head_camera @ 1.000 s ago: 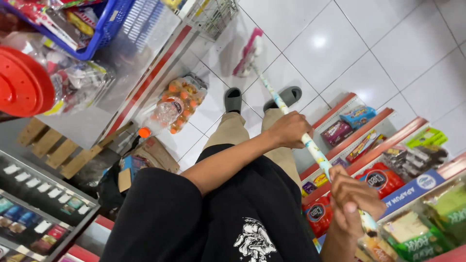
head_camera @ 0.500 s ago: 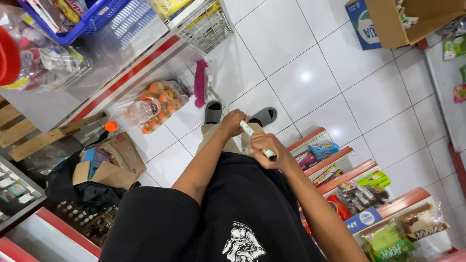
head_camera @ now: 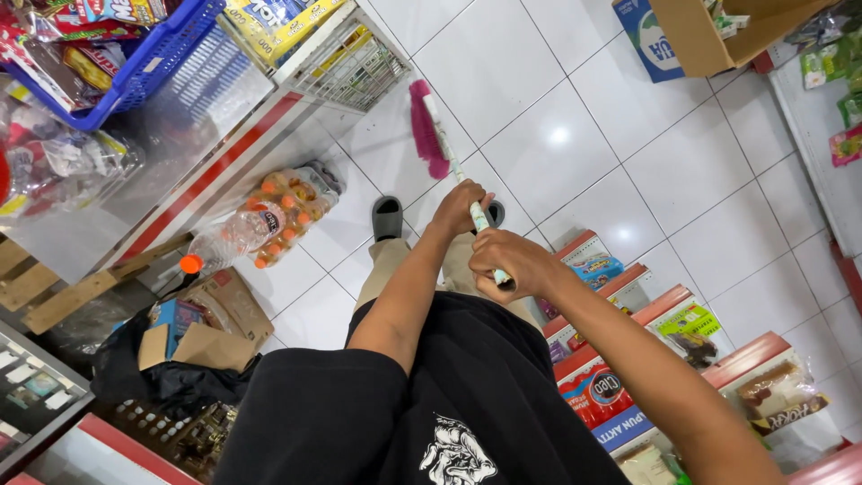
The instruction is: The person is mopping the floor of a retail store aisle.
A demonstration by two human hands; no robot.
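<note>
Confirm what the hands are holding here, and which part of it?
A broom with a pink brush head. Both hands grip its pale handle: the left hand lower down, the right hand at the top end.

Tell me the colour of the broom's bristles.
Bright pink, seen in the head view: the broom bristles rest on the white tiled floor.

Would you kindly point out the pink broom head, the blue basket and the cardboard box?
pink broom head (head_camera: 424, 130), head view, middle of bristles.
blue basket (head_camera: 148, 67), head view, side wall.
cardboard box (head_camera: 709, 40), head view, front wall.
</note>
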